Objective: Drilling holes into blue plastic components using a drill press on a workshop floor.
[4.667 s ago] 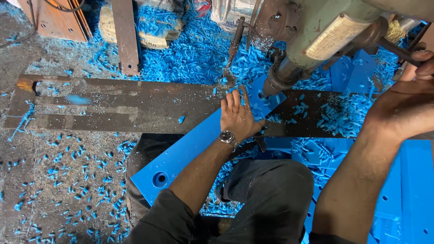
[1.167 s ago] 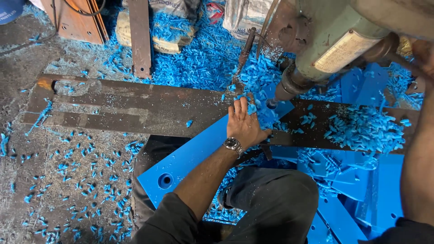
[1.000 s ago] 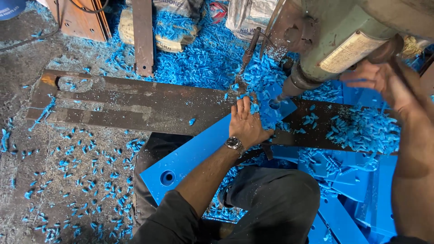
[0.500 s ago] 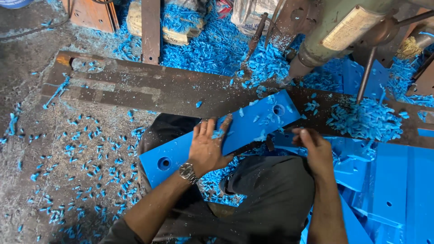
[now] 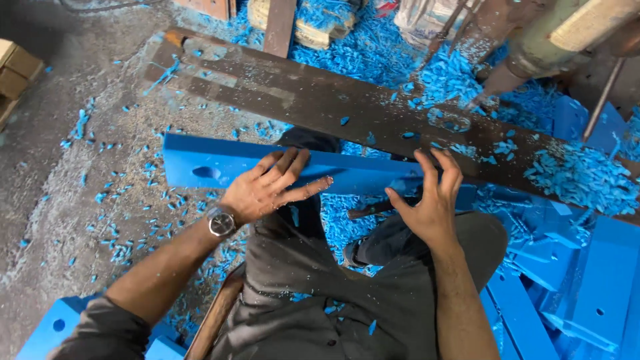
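Hands on a long blue plastic bar (image 5: 347, 175) held across the seated person's lap

The left hand (image 5: 267, 190) lies flat and spread on the bar's top face, fingers splayed and gripping nothing, a wristwatch (image 5: 220, 222) on the wrist; the right hand (image 5: 430, 203) is half open, fingers curled over the bar's far edge and thumb out on the near side. The bar runs left to right just in front of a dark steel plate (image 5: 320, 107) strewn with blue shavings (image 5: 580, 177), a round hole (image 5: 207, 172) near its left end. More blue bars (image 5: 587, 280) are stacked to the right, and the drill machine (image 5: 533, 47) hangs over the plate's far side
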